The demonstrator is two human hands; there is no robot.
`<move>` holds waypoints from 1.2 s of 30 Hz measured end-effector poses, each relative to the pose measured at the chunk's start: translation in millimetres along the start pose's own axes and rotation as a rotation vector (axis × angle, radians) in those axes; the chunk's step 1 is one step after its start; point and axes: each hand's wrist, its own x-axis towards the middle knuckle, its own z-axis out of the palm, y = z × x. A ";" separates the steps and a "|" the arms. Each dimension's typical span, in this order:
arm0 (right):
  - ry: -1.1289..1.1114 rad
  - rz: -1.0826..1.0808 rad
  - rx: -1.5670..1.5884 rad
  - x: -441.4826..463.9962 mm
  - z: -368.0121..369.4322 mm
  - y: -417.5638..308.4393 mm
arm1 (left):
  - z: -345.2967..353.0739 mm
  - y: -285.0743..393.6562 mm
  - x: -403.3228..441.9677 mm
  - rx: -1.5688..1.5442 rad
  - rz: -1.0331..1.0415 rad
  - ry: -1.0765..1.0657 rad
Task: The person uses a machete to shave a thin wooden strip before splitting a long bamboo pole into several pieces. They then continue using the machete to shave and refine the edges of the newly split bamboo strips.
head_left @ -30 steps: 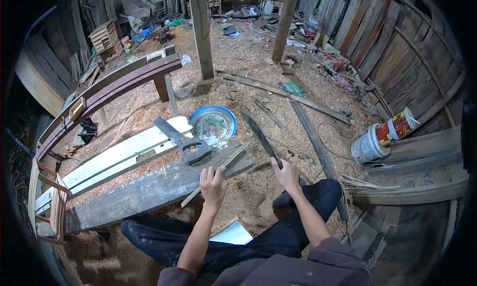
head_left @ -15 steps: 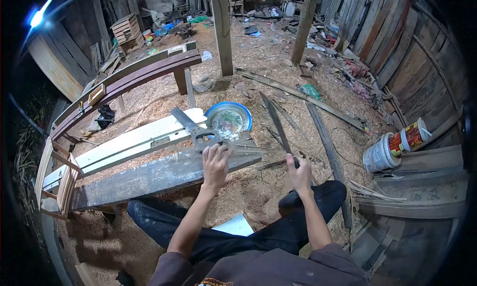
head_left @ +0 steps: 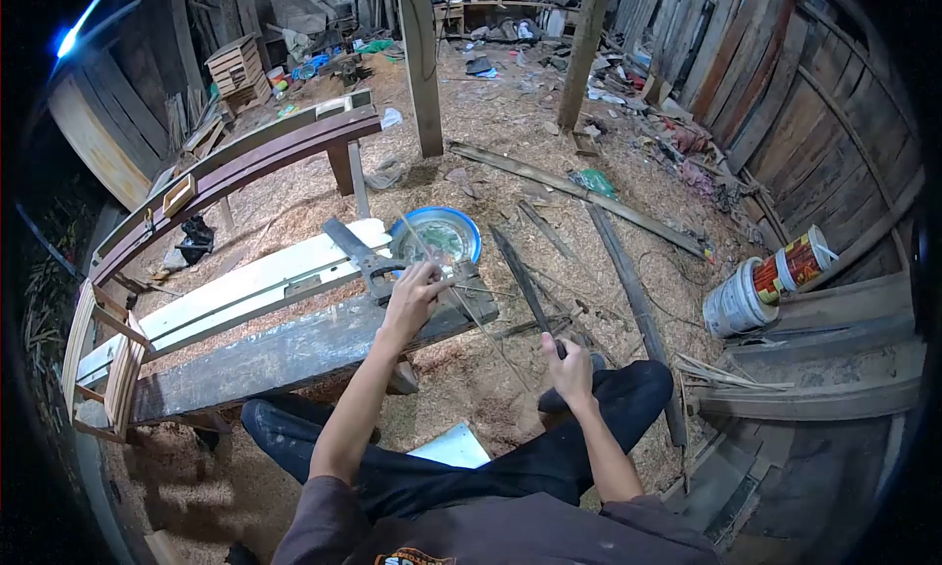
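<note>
My left hand [head_left: 412,300] is closed around a thin wooden strip [head_left: 478,312], over the right end of the dark plank [head_left: 265,359]. The strip slants from near the basin down to the right. In my right hand [head_left: 569,365] is the handle of a long dark blade [head_left: 518,276], its tip pointing up and to the left. A handsaw [head_left: 359,254] lies just beyond my left hand, across the white board [head_left: 235,288]. Behind it sits a blue-rimmed basin [head_left: 475,239].
Curved wooden framing [head_left: 235,167] stands at the left. Two posts [head_left: 422,74] rise ahead. Long timbers [head_left: 579,189] lie on the shavings-covered floor. White buckets [head_left: 736,305] stand at the right, near thin strips [head_left: 726,374]. A white sheet [head_left: 453,447] lies between my legs.
My left hand has moved up and forward, and the strip now slants down to the right instead of down to the left. The blade stays in my right hand.
</note>
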 end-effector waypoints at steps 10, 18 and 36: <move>-0.086 -0.006 0.025 -13.6 23.2 -13.0 | 9.7 16.8 -9.4 -0.020 -0.149 -0.035; -0.086 0.005 -0.015 -14.8 25.9 -13.8 | 15.9 39.8 -23.6 0.008 -0.243 -0.019; -0.077 -0.125 -0.130 -4.4 4.6 -15.0 | 41.1 66.5 -27.1 -0.332 -0.320 0.198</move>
